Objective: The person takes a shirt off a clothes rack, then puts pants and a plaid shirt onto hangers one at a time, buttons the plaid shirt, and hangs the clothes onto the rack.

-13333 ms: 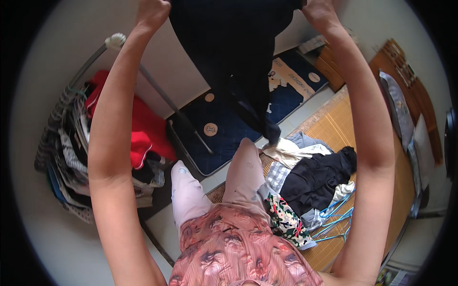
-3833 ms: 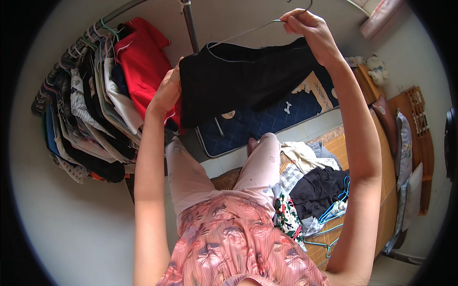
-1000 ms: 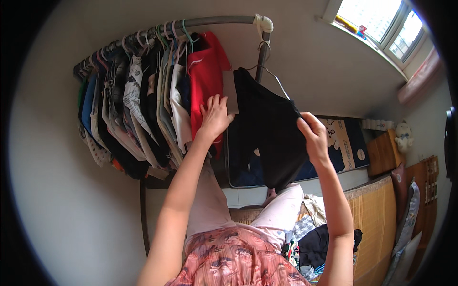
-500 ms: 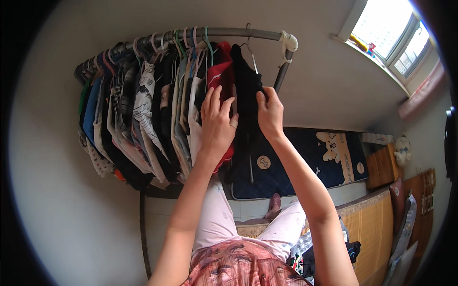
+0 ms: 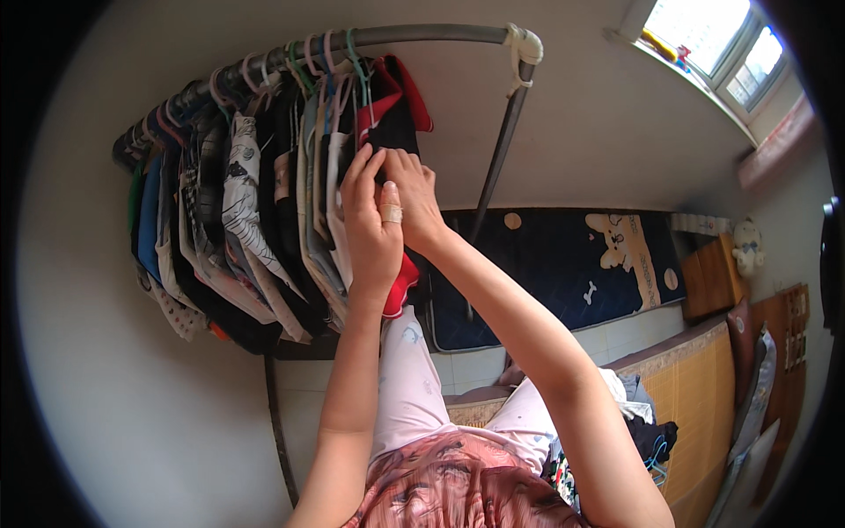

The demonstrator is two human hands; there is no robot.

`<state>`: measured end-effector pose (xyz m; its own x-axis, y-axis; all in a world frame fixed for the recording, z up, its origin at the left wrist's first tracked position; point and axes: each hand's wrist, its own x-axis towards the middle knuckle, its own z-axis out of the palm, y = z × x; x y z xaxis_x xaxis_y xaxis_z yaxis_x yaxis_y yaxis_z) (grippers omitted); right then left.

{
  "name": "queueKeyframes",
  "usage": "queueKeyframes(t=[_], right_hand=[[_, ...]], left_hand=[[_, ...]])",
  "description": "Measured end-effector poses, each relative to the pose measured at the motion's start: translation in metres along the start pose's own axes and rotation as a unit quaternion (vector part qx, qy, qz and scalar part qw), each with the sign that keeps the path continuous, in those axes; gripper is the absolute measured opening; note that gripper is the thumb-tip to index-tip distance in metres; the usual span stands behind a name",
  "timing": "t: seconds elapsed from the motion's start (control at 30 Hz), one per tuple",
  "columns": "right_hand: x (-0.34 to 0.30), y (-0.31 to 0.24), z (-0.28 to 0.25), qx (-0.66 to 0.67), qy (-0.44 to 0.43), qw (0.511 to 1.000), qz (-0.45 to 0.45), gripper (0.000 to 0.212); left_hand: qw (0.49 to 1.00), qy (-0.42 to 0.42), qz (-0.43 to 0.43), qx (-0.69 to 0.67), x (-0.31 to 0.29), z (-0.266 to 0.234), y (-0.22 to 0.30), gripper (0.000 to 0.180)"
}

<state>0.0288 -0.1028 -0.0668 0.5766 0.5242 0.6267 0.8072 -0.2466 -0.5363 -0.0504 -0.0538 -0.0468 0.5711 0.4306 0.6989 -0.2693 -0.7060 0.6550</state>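
Observation:
A black garment (image 5: 394,134) hangs at the right end of the row on the rail, pressed against a red garment (image 5: 407,88). My right hand (image 5: 412,198) is closed on the black garment, its fingers curled and partly hidden. My left hand (image 5: 373,216), with a bandage-like band round its thumb, is right beside it. Its fingers are stretched upward along the clothes and the thumb is apart. The lower part of the black garment is hidden behind my hands and forearms. Red cloth (image 5: 400,286) shows below my left hand.
Several clothes on hangers, including a white patterned shirt (image 5: 248,189), fill the left of the metal rail (image 5: 422,33). Its upright post (image 5: 503,150) stands to the right. A dark blue mat (image 5: 550,264) lies beyond. Clothes (image 5: 647,431) are piled on the woven bed mat (image 5: 695,405).
The black garment has moved left along the rail, up against the red one, with my right hand on it. Both hands are now close together. The view has shifted slightly.

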Motion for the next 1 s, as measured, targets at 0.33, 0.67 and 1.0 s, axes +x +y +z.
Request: queueKeyframes(t=[0.33,0.67,1.0], right_hand=[[-0.137,-0.004,-0.035,0.167,0.079,0.963,0.196,0.043],[-0.346,0.011,-0.114,0.092,0.16,0.857,0.482,0.031],[-0.538,-0.067,-0.188,-0.095,0.375,0.711,0.588,0.025]], left_hand=[[0.998,-0.047,0.01,-0.038,-0.095,0.033,0.018,0.027],[0.873,-0.437,-0.088,-0.201,-0.251,0.12,0.094,0.02],[0.587,-0.747,0.079,-0.301,-0.394,0.156,0.206,0.022]])
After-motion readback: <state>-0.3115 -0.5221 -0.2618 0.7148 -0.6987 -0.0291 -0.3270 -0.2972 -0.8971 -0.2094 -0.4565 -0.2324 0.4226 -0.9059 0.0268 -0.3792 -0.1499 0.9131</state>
